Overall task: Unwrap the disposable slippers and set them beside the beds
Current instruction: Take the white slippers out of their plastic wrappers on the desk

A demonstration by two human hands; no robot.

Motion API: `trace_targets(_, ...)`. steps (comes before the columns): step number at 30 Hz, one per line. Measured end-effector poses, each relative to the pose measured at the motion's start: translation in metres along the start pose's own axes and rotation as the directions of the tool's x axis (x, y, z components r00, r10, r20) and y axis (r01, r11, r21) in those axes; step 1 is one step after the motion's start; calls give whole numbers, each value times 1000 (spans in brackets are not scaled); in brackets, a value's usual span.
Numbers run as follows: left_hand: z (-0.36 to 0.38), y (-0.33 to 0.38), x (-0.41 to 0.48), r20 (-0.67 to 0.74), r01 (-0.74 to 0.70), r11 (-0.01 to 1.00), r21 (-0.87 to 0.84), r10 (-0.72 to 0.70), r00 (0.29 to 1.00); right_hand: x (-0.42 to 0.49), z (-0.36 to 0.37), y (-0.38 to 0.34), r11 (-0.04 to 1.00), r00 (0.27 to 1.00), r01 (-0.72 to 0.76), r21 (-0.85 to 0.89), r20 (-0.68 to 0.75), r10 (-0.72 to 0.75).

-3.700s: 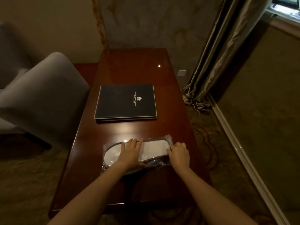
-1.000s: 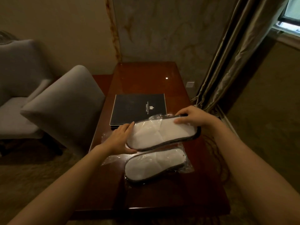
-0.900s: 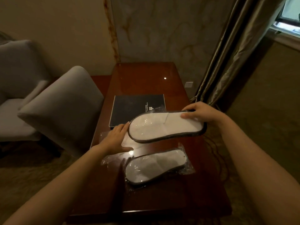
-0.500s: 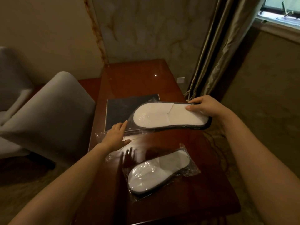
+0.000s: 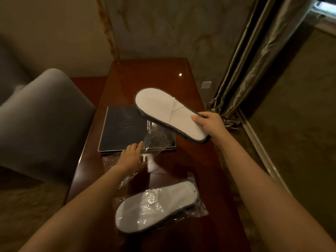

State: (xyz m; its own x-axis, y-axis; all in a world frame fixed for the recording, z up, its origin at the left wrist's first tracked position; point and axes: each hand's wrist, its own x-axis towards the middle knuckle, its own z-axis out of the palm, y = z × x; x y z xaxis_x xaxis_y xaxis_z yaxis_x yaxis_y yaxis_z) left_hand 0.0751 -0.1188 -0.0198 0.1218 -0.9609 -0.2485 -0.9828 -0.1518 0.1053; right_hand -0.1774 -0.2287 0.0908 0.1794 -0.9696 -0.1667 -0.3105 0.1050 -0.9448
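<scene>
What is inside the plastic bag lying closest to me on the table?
A white slipper lies inside the clear bag, on the table. Its underside is hidden, so whether a second slipper sits beneath it cannot be told.

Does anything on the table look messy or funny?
A crumpled clear plastic wrapper lies half on the dark folder, under the left hand. One white slipper nearby is still bagged. Nothing looks spilled or broken.

Grey chair (image 5: 41, 120) cut off left, folder (image 5: 125, 130) lettering illegible
</scene>
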Motion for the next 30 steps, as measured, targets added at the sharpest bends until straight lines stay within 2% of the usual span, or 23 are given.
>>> trace_targets(5, 10, 21, 19, -56, -51, 998, 37, 53, 997, 29, 40, 28, 998, 997, -53, -33, 46, 55)
trace_targets(8, 11, 24, 20, -120, -32, 997, 64, 40, 992, 38, 66, 52, 994, 992, -97, -48, 73, 101)
trace_targets(12, 16, 27, -3, -242, -16, 1000, -10, 13, 970, 43, 91, 83, 983, 987, -102, -153, 108, 119)
trace_targets(14, 25, 32, -28, -274, -62, 996, -67, 42, 961, 39, 95, 95, 977, 982, -89, -195, 147, 119)
trace_targets(16, 36, 42, -55, -193, -138, 986, -95, 117, 974, 36, 95, 104, 956, 982, -57, -289, 154, 105)
trace_targets(19, 55, 58, -83, -20, -212, 977, -36, 211, 977, 36, 98, 110, 888, 994, 27, -459, 102, 23)
trace_targets(23, 72, 73, -90, 111, -227, 974, 1, 226, 968, 37, 100, 115, 771, 995, 94, -629, 40, -89)
trace_targets(26, 77, 81, -87, 142, -234, 972, 30, 227, 963, 38, 102, 117, 744, 985, 160, -649, 55, -163)
trace_targets(30, 80, 90, -89, 199, -254, 967, 33, 243, 950, 37, 92, 114, 840, 983, 177, -513, 46, -179)
